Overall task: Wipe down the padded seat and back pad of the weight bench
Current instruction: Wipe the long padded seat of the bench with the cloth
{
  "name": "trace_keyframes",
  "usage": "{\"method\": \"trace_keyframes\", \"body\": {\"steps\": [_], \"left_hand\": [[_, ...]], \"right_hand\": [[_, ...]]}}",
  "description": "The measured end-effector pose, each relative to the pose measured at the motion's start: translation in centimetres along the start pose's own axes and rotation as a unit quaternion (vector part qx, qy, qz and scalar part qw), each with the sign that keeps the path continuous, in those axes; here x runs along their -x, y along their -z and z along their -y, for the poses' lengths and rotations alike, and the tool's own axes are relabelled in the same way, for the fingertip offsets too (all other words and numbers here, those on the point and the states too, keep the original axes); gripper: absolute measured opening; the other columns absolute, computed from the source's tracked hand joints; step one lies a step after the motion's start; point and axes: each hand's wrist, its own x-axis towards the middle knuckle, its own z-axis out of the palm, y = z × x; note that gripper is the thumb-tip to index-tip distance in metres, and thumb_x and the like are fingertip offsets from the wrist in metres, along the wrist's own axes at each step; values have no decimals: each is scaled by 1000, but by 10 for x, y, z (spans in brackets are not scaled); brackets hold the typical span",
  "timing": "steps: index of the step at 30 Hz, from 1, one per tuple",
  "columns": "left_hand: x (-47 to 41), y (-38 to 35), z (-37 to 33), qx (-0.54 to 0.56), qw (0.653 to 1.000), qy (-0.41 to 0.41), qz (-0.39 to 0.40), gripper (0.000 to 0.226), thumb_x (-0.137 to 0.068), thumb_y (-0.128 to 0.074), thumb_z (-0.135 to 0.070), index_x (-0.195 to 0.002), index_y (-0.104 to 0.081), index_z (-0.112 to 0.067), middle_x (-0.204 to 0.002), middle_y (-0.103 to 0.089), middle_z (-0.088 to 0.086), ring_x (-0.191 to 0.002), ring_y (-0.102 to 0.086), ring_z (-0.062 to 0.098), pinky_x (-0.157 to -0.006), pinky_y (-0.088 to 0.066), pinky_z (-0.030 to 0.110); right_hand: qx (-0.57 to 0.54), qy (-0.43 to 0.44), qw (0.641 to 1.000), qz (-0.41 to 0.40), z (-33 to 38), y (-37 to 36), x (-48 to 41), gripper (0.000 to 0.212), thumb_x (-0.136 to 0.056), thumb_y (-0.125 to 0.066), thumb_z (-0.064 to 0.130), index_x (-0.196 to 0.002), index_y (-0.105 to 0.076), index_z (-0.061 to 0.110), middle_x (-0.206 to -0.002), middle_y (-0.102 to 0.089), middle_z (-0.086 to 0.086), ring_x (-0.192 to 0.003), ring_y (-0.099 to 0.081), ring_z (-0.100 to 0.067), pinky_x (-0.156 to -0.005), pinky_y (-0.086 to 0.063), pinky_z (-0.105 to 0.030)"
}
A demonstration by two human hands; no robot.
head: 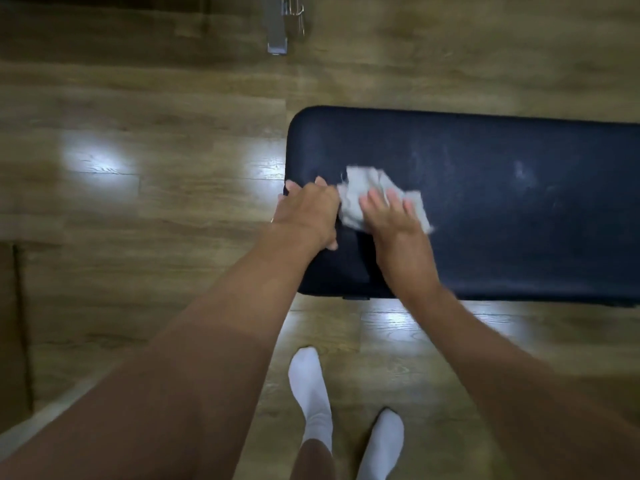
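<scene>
A dark blue padded bench pad [485, 202] runs from the middle of the view off the right edge, with faint smears on its top. A crumpled white cloth [360, 192] lies on the pad near its left end. My right hand [391, 216] presses flat on the cloth with straight, spread fingers. My left hand [306, 216] rests on the pad's left end, its fingers curled over the edge, just left of the cloth. The frame is somewhat blurred.
Wood-plank floor [156, 168] surrounds the bench, with bright light reflections. A metal frame leg [277, 29] stands at the top centre. My two feet in white socks [311, 393] stand on the floor just before the bench. A brown edge shows at the far left.
</scene>
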Motion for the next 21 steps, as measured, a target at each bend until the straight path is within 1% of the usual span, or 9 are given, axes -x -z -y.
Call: {"method": "trace_keyframes", "body": {"steps": [3,5,8,11,14,16,17,19,21], "left_hand": [[-2,-12,-2,-53,999,8,8,101,-73,-82,-23,-147,-18,4,-143,-38,27,-137,-21,52,-108,-31,53],[-4,-18,-4,-60,998,21,-7,101,-75,-80,-19,-147,-14,5,-139,-40,33,-135,-21,54,-108,-30,53],[-12,-22,-3,-59,998,22,-10,101,-74,-81,-18,-147,-14,6,-138,-40,34,-136,-19,56,-109,-28,54],[-17,-21,-3,-67,998,17,-2,101,-69,-85,-21,-145,-23,3,-144,-37,28,-136,-20,55,-108,-32,55],[-19,-18,-6,-73,997,26,1,101,-65,-87,-20,-143,-27,3,-145,-37,24,-135,-21,56,-106,-33,58],[-18,-17,-10,-69,997,33,4,102,-64,-87,-17,-143,-27,3,-145,-38,23,-135,-20,57,-106,-33,59],[-17,-16,-12,-70,997,36,5,101,-65,-87,-17,-143,-27,3,-145,-38,23,-136,-20,57,-106,-32,59],[-16,-14,-13,-71,997,41,8,99,-65,-87,-15,-143,-27,4,-145,-38,23,-136,-20,56,-107,-32,59],[-16,-14,-13,-69,997,45,10,97,-66,-87,-15,-142,-28,4,-145,-38,23,-136,-20,56,-107,-31,59]], "right_hand": [[-61,22,998,19,-5,-6,90,68,-82,-54,-18,-141,-40,12,-149,-39,-4,-142,-28,-27,-116,-23,-50],[-79,48,995,39,-15,-6,92,73,-75,-60,-21,-138,-46,11,-146,-44,-5,-138,-35,-28,-115,-26,-49],[-32,45,997,47,-24,8,8,70,-64,-60,-17,-130,-53,7,-134,-56,-11,-124,-52,-34,-106,-36,-52],[-6,-2,999,34,-41,19,-96,60,-76,-44,-14,-130,-45,11,-141,-45,-7,-129,-41,-31,-107,-24,-47],[-4,-20,1000,10,-47,22,-135,47,-79,-42,-11,-119,-46,12,-134,-46,-5,-125,-40,-28,-102,-28,-42],[-8,-20,1000,-22,-44,14,-103,45,-78,-41,-9,-116,-46,14,-128,-49,-5,-120,-43,-28,-97,-31,-40],[-16,-20,999,-22,-41,6,-72,48,-80,-39,-8,-122,-45,14,-132,-48,-5,-123,-42,-29,-100,-32,-41],[-23,-12,1000,-2,-33,-8,7,60,-84,-36,-7,-141,-33,12,-148,-38,-6,-137,-32,-31,-113,-21,-46],[-35,-3,999,10,-31,-15,81,74,-79,-43,-17,-146,-30,9,-153,-34,-6,-142,-27,-30,-118,-14,-46]]}}
